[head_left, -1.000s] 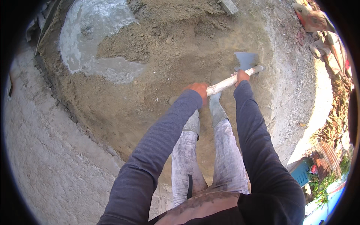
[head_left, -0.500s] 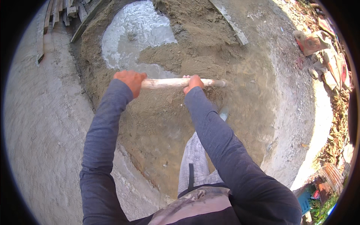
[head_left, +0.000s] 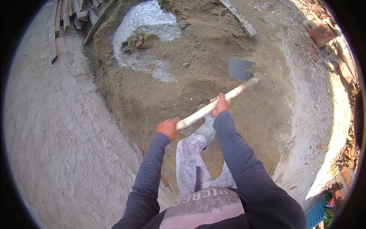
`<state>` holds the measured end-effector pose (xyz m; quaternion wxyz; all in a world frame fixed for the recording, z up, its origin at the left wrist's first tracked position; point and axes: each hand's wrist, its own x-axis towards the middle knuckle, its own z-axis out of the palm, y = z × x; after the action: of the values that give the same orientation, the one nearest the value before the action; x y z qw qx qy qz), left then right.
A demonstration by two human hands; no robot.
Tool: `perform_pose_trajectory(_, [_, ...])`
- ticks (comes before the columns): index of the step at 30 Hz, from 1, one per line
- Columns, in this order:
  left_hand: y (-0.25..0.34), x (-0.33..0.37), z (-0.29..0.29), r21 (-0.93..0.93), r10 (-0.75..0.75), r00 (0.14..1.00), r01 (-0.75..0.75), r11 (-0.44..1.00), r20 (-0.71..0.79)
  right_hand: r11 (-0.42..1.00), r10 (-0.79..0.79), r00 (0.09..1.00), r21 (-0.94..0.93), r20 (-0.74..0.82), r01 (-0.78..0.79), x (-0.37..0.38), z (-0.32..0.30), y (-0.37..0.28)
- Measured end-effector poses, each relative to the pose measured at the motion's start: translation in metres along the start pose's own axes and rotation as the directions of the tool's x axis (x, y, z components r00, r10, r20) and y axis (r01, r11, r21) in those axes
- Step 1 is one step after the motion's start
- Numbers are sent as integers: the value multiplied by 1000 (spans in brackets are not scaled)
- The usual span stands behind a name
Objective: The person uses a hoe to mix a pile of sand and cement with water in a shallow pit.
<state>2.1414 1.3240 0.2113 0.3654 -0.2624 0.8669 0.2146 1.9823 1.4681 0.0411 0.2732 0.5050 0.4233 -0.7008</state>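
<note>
A hoe with a pale wooden handle (head_left: 202,112) slants across in front of me, rising toward the right. My left hand (head_left: 169,128) is closed round the handle's near end. Farther up, my right hand (head_left: 221,105) grips it too. The flat grey blade (head_left: 238,69) is at the handle's far right end, over the edge of the sand; whether it touches the ground I cannot tell. Beyond my hands lies a heap of brown sand (head_left: 198,57). Grey-white watery liquid (head_left: 164,28) pools in its hollow, with a wet sand clump (head_left: 139,42) in it.
Wooden boards (head_left: 63,17) are stacked at the far left. A plank (head_left: 240,19) lies along the heap's far right side. Crumpled sacks (head_left: 324,32) sit at the right edge, and a blue plastic crate (head_left: 316,213) at the lower right. My boot (head_left: 207,128) stands on the sandy ground.
Both hands have moved right and nearer to me, and the handle has tilted from level to slanted. The blade has come into view at the right. A sand clump now sits in the liquid.
</note>
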Motion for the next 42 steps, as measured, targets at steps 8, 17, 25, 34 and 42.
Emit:
perform_pose_trajectory(8, [195,124,194,-222,204,941,-145,964,269,932,-247,878,-349,-410,99,203,-257,-125])
perform_pose_trajectory(17, [97,205,107,74,230,897,-276,958,378,986,-134,938,-142,-320,92,240,-160,-22])
perform_pose_trajectory(25, [-28,136,-53,394,174,962,-246,886,210,986,61,984,165,-167,-33,107,14,83])
perform_pose_trajectory(34, [-111,-1,-354,784,331,900,19,620,-284,769,95,911,551,401,-323,-144,266,116])
perform_pose_trajectory(42, [-132,-3,-280,601,42,994,25,799,-97,890,97,944,397,315,-224,-133,200,123])
